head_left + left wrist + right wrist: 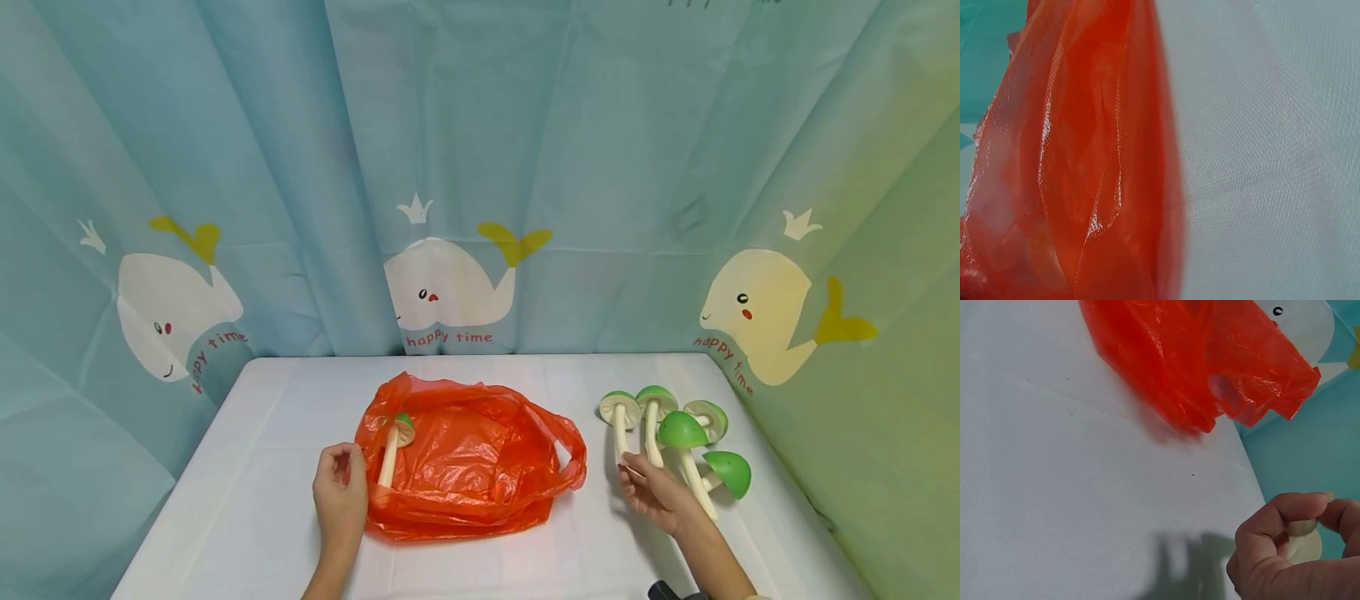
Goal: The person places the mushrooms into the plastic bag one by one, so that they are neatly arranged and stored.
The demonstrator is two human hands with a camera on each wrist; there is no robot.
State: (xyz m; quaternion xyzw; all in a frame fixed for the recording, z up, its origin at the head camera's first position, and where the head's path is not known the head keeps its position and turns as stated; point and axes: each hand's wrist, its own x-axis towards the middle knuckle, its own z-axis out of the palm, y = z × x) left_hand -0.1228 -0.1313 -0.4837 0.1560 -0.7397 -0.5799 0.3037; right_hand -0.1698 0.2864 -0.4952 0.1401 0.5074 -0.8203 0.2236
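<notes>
A red plastic bag (pixel 480 450) lies open-mouthed on the table, with one toy mushroom (pixel 389 457), green-capped and white-stemmed, inside at its left. My left hand (pixel 339 496) pinches the bag's left edge between thumb and fingers; in the left wrist view the bag's folds (pixel 1097 150) show but the hand does not. On the right, my right hand (pixel 660 496) pinches the lower stem of a green-capped toy mushroom (pixel 620 421). The right wrist view shows that stem's end (pixel 1302 528) between thumb and finger, with much of the mushroom hidden behind the hand (pixel 1291 550).
Several more green-capped mushrooms (pixel 684 431) lie grouped beside and behind the right hand. The white table (pixel 285 400) reaches back to a blue-green curtain (pixel 622 167) printed with whales. A bag handle loop (pixel 573 454) sticks out toward the right.
</notes>
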